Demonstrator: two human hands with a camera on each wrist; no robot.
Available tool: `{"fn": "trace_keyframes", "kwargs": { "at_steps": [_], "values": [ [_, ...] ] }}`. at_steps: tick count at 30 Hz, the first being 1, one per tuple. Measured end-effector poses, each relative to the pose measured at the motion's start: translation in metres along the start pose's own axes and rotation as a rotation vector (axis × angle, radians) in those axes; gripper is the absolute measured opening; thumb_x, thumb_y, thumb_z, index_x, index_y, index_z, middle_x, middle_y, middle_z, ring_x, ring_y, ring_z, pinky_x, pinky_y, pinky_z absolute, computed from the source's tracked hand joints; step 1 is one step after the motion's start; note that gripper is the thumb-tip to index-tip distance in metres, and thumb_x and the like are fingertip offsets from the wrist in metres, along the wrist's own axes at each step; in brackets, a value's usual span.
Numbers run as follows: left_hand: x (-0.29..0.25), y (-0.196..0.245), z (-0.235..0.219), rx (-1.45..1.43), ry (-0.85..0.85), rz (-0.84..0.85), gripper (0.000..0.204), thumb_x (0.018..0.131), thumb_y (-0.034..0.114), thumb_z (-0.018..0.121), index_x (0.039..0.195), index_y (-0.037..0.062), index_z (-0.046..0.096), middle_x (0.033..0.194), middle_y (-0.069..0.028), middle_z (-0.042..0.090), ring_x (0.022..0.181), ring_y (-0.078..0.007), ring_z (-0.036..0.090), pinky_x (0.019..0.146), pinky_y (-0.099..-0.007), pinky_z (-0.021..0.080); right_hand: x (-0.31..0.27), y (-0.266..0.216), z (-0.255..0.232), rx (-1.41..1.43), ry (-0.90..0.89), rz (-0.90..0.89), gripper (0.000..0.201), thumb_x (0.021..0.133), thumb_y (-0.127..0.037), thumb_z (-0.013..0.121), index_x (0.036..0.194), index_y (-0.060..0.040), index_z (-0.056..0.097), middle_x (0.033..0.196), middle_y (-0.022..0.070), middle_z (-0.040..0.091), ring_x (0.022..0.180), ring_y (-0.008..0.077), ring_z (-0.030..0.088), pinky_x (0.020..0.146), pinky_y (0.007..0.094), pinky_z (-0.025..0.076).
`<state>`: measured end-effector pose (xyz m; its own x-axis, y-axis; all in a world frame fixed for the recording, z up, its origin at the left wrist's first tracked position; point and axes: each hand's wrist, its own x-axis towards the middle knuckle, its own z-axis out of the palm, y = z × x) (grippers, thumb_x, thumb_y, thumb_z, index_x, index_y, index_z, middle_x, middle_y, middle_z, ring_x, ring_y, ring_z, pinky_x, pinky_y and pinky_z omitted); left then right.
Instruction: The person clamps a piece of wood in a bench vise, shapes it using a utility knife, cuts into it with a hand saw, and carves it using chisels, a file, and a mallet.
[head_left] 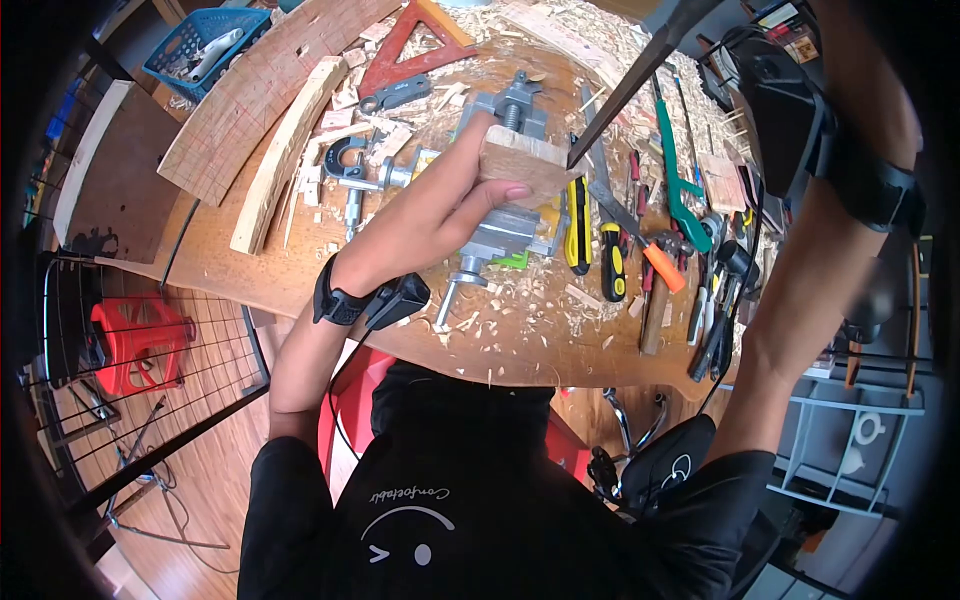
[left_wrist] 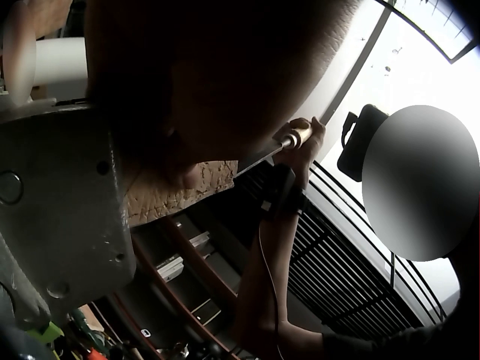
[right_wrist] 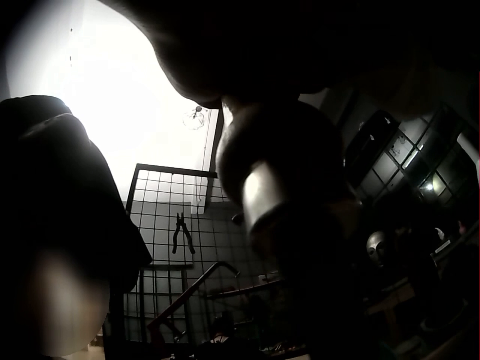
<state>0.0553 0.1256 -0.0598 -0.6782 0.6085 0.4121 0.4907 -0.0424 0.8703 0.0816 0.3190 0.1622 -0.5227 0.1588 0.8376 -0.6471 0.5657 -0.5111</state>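
Observation:
My left hand point(head_left: 430, 220) holds a pale wooden block point(head_left: 525, 158), thumb along its near side and the other fingers hidden behind it. The block rises over a grey bench vise point(head_left: 500, 232); its lower part is out of sight. Chipped tool marks cover the block's face in the left wrist view. High up on the right, my right hand point(left_wrist: 306, 142) grips the handle of a hand tool with a long dark metal blade point(head_left: 625, 98). The blade slants down to the left, its tip right at the block's right edge. The right wrist view is mostly dark.
Shavings and chips litter the wooden bench point(head_left: 350, 330). Right of the vise lie yellow-black cutters point(head_left: 613, 262), an orange-tipped tool point(head_left: 663, 268), a green-handled tool point(head_left: 675, 165) and a hammer point(head_left: 655, 315). On the left are a micrometer point(head_left: 347, 165), long boards point(head_left: 290, 150) and a red set square point(head_left: 410, 45).

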Motion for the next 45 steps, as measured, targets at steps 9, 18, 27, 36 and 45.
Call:
{"fn": "trace_keyframes", "kwargs": {
  "at_steps": [9,18,27,36,45],
  "values": [
    [0.009,0.016,-0.017,0.051,-0.014,-0.075,0.043,0.104,0.024,0.057,0.135,-0.0016,0.044,0.101,-0.0123,0.056,0.090,-0.0150,0.055,0.081,-0.0269,0.045,-0.005,-0.010,-0.002,-0.016,0.024,-0.012,0.034,0.100,-0.033,0.056,0.090,-0.0018,0.060,0.060,0.0042,0.061,0.042,0.0088,0.053,0.035,0.0212,0.037],
    [0.078,-0.012,-0.066,-0.007,0.084,-0.014,0.060,0.106,0.052,0.038,0.107,-0.0018,0.064,0.098,-0.0121,0.070,0.093,-0.0189,0.068,0.089,-0.0324,0.053,-0.007,-0.016,-0.005,-0.019,0.061,-0.022,0.033,0.100,-0.032,0.056,0.089,-0.0015,0.060,0.059,0.0043,0.060,0.042,0.0091,0.054,0.036,0.0215,0.037],
    [0.173,-0.076,-0.053,0.343,-0.513,-0.562,0.084,0.075,0.068,0.078,0.116,-0.0051,0.066,0.092,-0.0037,0.062,0.082,-0.0132,0.057,0.073,-0.0238,0.051,0.005,-0.022,0.001,-0.004,0.065,-0.071,0.032,0.100,-0.030,0.056,0.089,-0.0011,0.060,0.059,0.0043,0.060,0.042,0.0094,0.054,0.037,0.0219,0.038],
    [0.197,-0.098,-0.052,-0.198,-0.730,-0.437,0.045,0.091,0.009,0.069,0.132,-0.0074,0.059,0.115,-0.0121,0.070,0.107,-0.0158,0.066,0.095,-0.0248,0.050,0.005,-0.021,0.004,-0.024,0.052,-0.077,0.031,0.100,-0.029,0.056,0.089,-0.0007,0.060,0.059,0.0043,0.059,0.043,0.0098,0.055,0.038,0.0222,0.038],
    [0.162,-0.059,-0.078,-0.473,-0.475,-0.370,0.024,0.097,0.015,0.067,0.116,0.0025,0.061,0.112,-0.0113,0.066,0.114,-0.0214,0.063,0.107,-0.0334,0.049,0.002,-0.024,0.018,-0.014,0.024,-0.077,0.030,0.100,-0.028,0.056,0.089,-0.0003,0.060,0.058,0.0043,0.059,0.043,0.0101,0.055,0.038,0.0226,0.038]
  ]
}}
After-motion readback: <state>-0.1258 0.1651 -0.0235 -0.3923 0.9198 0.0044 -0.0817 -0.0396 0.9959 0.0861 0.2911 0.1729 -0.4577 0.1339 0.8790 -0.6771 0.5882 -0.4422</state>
